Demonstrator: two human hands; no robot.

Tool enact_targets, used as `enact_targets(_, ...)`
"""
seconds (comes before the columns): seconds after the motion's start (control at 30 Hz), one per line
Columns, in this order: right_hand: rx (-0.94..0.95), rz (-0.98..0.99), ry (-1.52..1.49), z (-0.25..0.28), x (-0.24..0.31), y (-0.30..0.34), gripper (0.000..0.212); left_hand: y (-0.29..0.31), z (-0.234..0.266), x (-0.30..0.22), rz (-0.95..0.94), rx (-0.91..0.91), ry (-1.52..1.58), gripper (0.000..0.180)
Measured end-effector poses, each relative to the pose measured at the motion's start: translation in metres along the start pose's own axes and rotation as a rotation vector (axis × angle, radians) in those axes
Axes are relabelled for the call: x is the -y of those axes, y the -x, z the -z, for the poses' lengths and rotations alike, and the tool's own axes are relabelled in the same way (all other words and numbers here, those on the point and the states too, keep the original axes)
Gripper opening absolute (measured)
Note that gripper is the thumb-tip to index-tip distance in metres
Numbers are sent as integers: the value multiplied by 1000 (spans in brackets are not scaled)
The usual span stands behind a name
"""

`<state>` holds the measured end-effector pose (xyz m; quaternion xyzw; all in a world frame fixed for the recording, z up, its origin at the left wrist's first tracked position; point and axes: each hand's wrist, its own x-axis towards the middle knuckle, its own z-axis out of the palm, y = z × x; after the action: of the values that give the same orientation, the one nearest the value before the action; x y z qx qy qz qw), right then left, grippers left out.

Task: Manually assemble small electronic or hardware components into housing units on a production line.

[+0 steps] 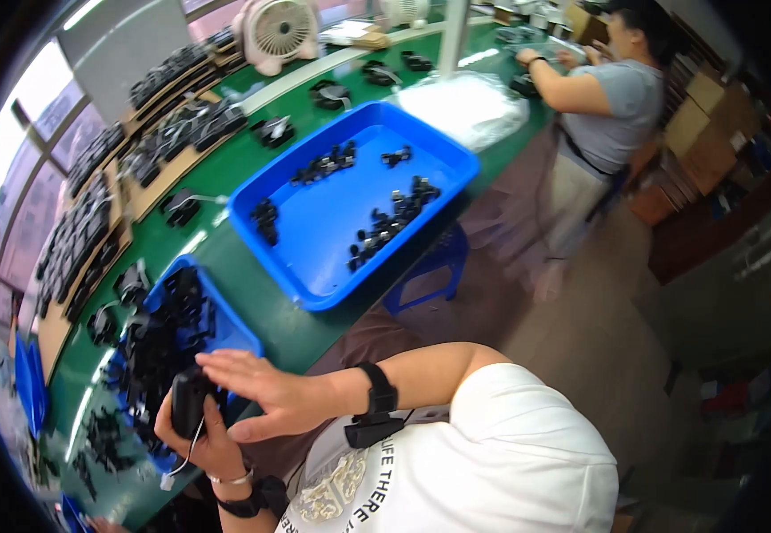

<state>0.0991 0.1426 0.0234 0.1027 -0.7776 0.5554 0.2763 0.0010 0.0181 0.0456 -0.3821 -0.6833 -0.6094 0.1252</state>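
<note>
My left hand is wrapped round a small black plastic housing, holding it up over the table's near edge. A thin white cable with a white plug hangs down from it. My right hand is stretched flat, its fingers together and pointing at the upper part of the housing. Whether the fingertips touch the housing I cannot tell. Just beyond both hands is a blue bin heaped with black plastic parts; my hands hide part of it.
A large blue tray holds several clusters of small black parts. Cabled black units line the green table, with loaded cardboard racks behind. A fan, a plastic bag, a blue stool and a co-worker are further off.
</note>
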Motion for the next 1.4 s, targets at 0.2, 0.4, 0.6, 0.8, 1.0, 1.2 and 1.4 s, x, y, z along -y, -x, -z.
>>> enact_targets(0.2, -96, 62, 154, 30, 18, -6, 62, -17, 0, -11, 129, -7, 123, 46)
enact_targets(0.4, -110, 88, 115, 2, 37, -6, 55, 1, 0, -16, 85, -43, 120, 50)
enact_targets(0.6, -21, -13, 13, 31, 24, -8, 61, -4, 0, -20, 461, -26, 753, 48)
enact_targets(0.8, -17, -54, 310, 7, 21, 1, 67, 6, -4, -14, 519, -52, 740, 48)
enact_targets(1.0, -92, -33, 331, 0, 31, 0, 67, 13, -8, -10, 270, -10, 372, 47)
enact_targets(1.2, 29, 92, 318, 19, 34, 1, 67, 8, -5, -6, 341, -5, 482, 47)
enact_targets(1.4, -88, -55, 235, 12, 12, 7, 68, 8, -9, -11, 622, 48, 844, 48)
